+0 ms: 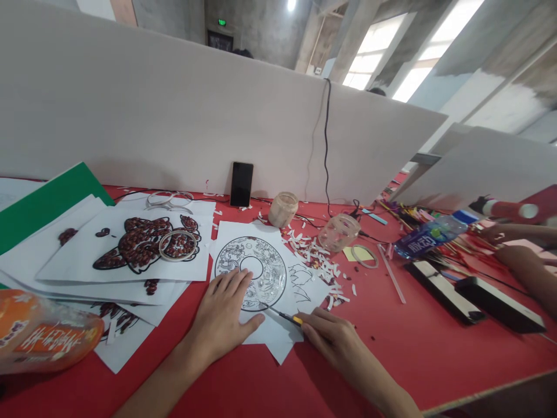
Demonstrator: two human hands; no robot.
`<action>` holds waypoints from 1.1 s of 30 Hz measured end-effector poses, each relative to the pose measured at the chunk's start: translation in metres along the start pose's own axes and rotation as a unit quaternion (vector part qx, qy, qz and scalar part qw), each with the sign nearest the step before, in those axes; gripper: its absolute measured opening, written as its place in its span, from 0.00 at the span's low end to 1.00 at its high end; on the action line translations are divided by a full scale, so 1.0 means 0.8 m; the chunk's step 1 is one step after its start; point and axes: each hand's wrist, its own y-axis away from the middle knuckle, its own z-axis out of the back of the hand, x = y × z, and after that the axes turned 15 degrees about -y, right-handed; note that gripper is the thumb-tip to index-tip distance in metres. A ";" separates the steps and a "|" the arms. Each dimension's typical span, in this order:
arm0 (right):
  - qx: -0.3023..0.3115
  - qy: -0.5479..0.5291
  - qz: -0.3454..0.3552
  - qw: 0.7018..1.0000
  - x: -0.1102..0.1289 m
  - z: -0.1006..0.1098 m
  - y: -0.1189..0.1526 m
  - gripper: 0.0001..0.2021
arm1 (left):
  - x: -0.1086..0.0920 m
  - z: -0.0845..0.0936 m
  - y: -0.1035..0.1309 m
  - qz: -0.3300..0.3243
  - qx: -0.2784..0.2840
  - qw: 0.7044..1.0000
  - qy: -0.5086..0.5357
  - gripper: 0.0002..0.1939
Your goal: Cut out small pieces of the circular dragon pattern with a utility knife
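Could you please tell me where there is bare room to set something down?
The red tabletop is bare, save a few dark specks, between the right hand and the long bars, with a smaller patch between the forearms. Crowded: papers and an orange bottle at left, white scraps beside the jars.

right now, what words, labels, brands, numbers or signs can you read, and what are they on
"脉动" (seemingly): large white characters on the blue-capped plastic bottle with a purple-blue label.
Orange-and-clear plastic container: white characters, too blurred to read surely.
Small glowing green sign: too small to read.
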 end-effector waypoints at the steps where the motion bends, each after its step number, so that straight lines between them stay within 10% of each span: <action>1: -0.001 -0.003 -0.001 1.000 0.000 0.000 0.000 0.20 | 0.000 0.000 0.000 0.000 0.000 1.000 0.001 0.39; 25: -0.069 -0.010 0.002 0.998 -0.004 -0.009 -0.001 0.20 | 0.000 0.003 0.001 0.001 0.008 1.000 0.004 0.38; 33: -0.272 0.196 0.033 0.941 -0.021 0.002 -0.048 0.15 | -0.002 0.006 0.000 0.005 0.021 1.000 0.006 0.41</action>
